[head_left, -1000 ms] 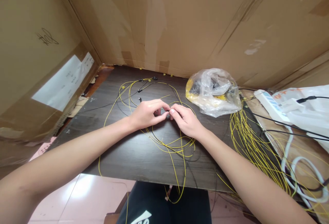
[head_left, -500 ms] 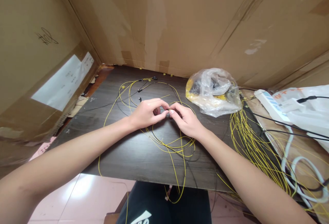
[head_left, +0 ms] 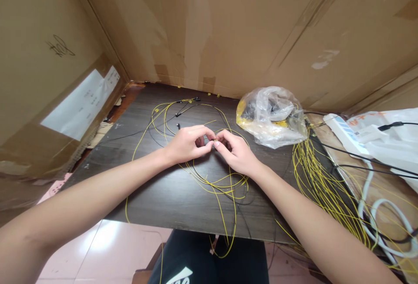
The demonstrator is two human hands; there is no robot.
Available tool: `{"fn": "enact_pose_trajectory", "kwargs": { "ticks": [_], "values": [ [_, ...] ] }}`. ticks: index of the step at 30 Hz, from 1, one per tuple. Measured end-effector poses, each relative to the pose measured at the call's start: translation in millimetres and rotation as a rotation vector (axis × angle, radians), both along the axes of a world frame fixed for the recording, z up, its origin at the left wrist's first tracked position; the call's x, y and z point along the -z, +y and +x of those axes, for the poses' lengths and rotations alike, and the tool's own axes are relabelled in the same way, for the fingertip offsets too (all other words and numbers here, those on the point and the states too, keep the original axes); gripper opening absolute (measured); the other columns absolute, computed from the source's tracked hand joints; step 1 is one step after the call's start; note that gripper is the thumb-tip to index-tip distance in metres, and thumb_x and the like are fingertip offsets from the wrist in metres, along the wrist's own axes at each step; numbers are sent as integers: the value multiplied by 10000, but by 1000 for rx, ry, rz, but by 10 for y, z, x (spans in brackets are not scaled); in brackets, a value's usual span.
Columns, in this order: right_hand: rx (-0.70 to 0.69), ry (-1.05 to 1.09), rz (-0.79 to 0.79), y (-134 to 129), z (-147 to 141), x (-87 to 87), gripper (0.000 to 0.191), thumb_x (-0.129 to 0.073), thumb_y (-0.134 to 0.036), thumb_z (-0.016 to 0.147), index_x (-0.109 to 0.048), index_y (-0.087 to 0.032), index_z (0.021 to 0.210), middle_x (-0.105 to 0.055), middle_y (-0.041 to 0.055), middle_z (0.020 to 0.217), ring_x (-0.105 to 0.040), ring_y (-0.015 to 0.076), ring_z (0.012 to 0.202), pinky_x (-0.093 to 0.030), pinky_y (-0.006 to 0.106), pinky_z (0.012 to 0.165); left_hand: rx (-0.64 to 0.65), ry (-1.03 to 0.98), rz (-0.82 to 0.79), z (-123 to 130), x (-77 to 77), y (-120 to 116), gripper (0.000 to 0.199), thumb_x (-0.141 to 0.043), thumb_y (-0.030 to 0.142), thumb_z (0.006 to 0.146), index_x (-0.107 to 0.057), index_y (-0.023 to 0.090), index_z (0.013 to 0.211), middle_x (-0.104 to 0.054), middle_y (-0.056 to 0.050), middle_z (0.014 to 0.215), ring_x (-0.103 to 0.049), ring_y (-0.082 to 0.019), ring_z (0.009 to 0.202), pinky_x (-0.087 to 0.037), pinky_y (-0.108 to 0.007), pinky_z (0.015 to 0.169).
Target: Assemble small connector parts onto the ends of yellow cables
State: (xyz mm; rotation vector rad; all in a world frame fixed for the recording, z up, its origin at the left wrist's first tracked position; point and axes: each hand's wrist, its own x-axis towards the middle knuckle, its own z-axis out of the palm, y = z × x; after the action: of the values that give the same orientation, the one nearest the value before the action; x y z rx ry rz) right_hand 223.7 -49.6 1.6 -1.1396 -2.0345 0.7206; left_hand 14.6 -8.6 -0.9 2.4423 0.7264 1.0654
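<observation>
My left hand (head_left: pixel 192 144) and my right hand (head_left: pixel 233 148) meet fingertip to fingertip above the middle of the dark table (head_left: pixel 156 197). Each is pinched closed on a tiny dark piece between them, mostly hidden by the fingers. Thin yellow cables (head_left: pixel 225 184) lie in loops under and in front of the hands. Behind my left hand, more yellow and black cables curve across the tabletop, with small black connectors (head_left: pixel 178 114) at their ends.
A clear plastic bag (head_left: pixel 272 118) with yellow and dark contents sits at the back right. Beside it hangs a thick bundle of yellow cables (head_left: pixel 321 184). Farther right are a white power strip (head_left: pixel 346 136) and a white cord. Cardboard walls (head_left: pixel 209 27) enclose the back and left.
The fingertips have shifted very slightly against each other around the small piece. Everything else looks the same.
</observation>
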Motion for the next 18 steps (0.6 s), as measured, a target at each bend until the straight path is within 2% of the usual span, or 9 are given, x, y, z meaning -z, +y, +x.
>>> {"fn": "enact_pose_trajectory", "kwargs": {
  "ticks": [7,18],
  "values": [
    [-25,-80,68,33,24,14,404,-388,-352,1073,-521,-214,717,-610,23,694,-543,182,716,-403,326,733,17,20,23,-1,3,-6,110,-643,228,928,-711,160,980,-709,-8,803,-589,-90,598,-504,-210,630],
    [-23,-76,70,31,23,8,437,-362,-427,1093,-535,-218,750,-624,32,737,-559,184,733,-415,328,741,21,5,10,-3,0,5,122,-648,232,941,-723,154,998,-706,-11,783,-591,-91,586,-503,-217,611]
  ]
}}
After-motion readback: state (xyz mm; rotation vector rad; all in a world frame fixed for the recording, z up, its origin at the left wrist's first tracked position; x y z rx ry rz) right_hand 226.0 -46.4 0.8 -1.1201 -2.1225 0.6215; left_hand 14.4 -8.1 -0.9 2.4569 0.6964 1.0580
